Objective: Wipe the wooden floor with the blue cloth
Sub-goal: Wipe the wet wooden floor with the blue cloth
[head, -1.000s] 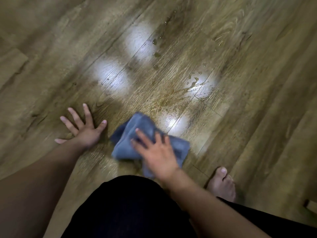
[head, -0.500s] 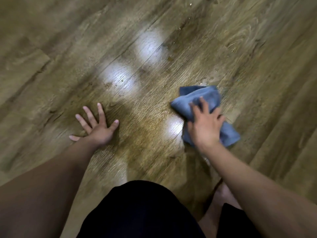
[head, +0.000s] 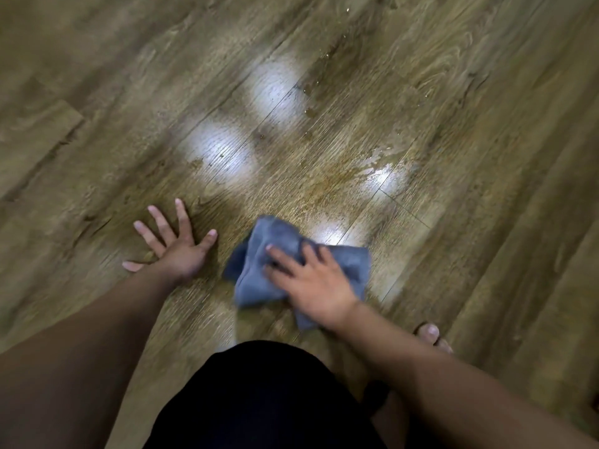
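A crumpled blue cloth (head: 259, 270) lies on the wooden floor (head: 324, 150) in front of my knees. My right hand (head: 311, 283) presses down on the cloth with spread fingers, covering its right half. My left hand (head: 175, 244) lies flat on the floor to the left of the cloth, fingers spread, bearing my weight. Wet streaks and droplets (head: 376, 163) glisten on the planks beyond the cloth, to the right.
My black-clad knee (head: 259, 390) fills the bottom middle. A bare foot (head: 432, 338) shows at the lower right, close behind my right wrist. Bright light reflections (head: 275, 89) sit on the planks ahead.
My right hand has swept the cloth back from the far right toward me and to the left. My left hand has stayed planted on the floor.
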`<control>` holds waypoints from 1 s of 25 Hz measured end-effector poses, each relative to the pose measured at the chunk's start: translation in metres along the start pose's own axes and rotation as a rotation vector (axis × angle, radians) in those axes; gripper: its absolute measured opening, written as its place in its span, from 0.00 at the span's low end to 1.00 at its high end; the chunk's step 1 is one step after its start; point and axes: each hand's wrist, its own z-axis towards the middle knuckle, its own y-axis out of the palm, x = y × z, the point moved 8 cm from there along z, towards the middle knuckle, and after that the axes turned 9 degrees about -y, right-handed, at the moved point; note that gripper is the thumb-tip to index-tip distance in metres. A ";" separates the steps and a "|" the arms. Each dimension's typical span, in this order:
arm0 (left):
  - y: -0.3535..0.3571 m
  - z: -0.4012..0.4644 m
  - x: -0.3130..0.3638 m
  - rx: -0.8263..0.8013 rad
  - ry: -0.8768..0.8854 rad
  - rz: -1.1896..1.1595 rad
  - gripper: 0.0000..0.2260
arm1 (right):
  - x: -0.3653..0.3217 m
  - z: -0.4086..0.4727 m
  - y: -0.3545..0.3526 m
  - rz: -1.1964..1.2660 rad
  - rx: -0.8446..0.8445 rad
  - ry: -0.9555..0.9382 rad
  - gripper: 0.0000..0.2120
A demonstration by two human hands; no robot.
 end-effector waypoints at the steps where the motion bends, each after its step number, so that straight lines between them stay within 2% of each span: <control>1: 0.000 0.000 0.000 -0.002 0.000 -0.004 0.38 | 0.037 -0.003 -0.007 0.005 0.015 0.119 0.31; 4: 0.001 0.000 0.000 -0.014 0.005 0.003 0.38 | 0.152 -0.045 -0.027 0.005 0.113 0.621 0.30; 7: 0.002 0.002 -0.001 -0.019 0.005 0.013 0.38 | 0.228 -0.112 -0.032 0.142 0.165 1.060 0.28; 8: 0.002 0.003 -0.002 -0.019 0.007 0.011 0.38 | 0.236 -0.125 -0.031 0.170 0.168 1.142 0.28; 10: 0.003 0.004 -0.002 -0.020 0.010 0.008 0.38 | 0.224 -0.125 -0.029 0.149 0.148 1.188 0.27; 12: 0.003 0.004 -0.003 -0.019 0.013 0.011 0.38 | 0.187 -0.101 -0.029 0.081 0.125 1.092 0.28; 13: 0.003 0.005 -0.003 -0.019 0.014 0.010 0.38 | 0.162 -0.082 -0.029 0.046 0.102 0.985 0.29; 17: 0.003 0.007 -0.004 -0.014 0.012 0.009 0.38 | 0.024 -0.011 -0.013 0.025 0.018 0.315 0.27; 19: 0.003 0.008 -0.004 -0.006 0.011 0.008 0.38 | -0.052 -0.006 0.003 -0.028 0.023 0.000 0.21; 20: 0.002 0.008 -0.004 -0.001 0.010 0.009 0.38 | -0.078 -0.009 0.010 -0.051 0.005 -0.100 0.18; 22: 0.002 0.008 -0.004 0.001 0.009 0.013 0.38 | -0.094 -0.010 0.012 -0.052 0.010 -0.216 0.16; 25: 0.001 0.006 -0.003 -0.009 0.008 0.016 0.38 | -0.052 0.005 -0.005 -0.080 0.050 -0.290 0.19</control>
